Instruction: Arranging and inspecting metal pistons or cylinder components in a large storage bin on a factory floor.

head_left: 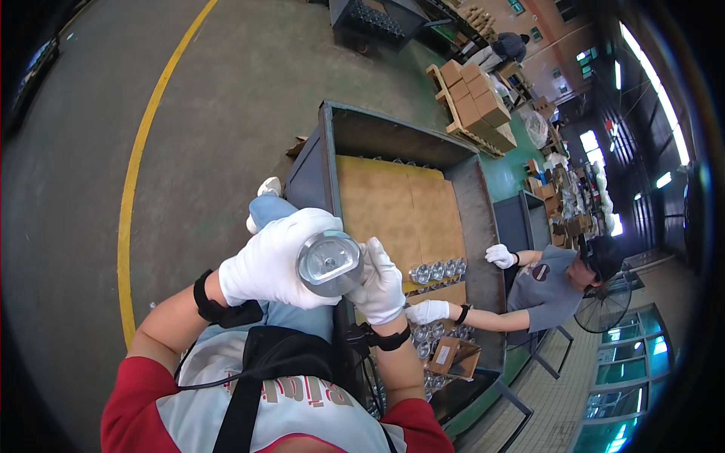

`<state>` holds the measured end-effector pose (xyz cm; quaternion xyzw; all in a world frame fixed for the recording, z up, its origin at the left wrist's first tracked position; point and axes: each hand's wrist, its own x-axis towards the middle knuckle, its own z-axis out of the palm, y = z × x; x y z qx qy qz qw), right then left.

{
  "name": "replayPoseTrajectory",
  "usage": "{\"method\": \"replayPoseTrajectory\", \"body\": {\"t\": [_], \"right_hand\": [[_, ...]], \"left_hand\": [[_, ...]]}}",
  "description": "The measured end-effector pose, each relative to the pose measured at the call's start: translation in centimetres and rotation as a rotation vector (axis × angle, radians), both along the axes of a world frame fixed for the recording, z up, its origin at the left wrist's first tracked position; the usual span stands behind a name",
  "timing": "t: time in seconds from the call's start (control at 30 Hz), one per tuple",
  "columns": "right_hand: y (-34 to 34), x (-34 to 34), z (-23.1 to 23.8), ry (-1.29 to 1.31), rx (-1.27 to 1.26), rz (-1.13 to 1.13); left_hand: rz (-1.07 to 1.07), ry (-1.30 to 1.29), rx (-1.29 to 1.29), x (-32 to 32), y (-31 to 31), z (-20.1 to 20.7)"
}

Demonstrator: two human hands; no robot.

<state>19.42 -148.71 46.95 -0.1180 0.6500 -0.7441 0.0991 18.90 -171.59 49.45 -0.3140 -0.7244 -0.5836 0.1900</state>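
1 clear glass vessel (pixel 328 263) near a metal bin (pixel 404 140), round end facing the camera, long axis apparently along the sightline, gloved left hand (pixel 270 258) wrapped around it, gloved right hand (pixel 382 285) at its right side, fingers bent, grip unclear

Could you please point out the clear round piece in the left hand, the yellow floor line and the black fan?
Clear round piece (pixel 329 262): head view, middle of its round face.
Yellow floor line (pixel 133 189): head view, middle stretch.
Black fan (pixel 605 304): head view, middle of its round cage.
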Motion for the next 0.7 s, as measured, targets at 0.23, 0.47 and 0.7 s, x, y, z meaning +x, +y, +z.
{"method": "replayPoseTrajectory", "body": {"t": [0.23,0.47,0.7], "right_hand": [[-1.2,0.4,1.0,-0.445,-0.354,0.160],[-3.5,1.7,1.4,-0.309,-0.124,-0.242],[-2.4,1.9,0.2,-0.100,-0.020,-0.259]], "left_hand": [[-0.312,-0.208,-0.027,0.1,-0.1,-1.9],[-0.537,-0.683,0.362,0.7,-0.1,-3.2],[-0.783,-0.978,0.762,1.0,-0.9,-5.2]]}}
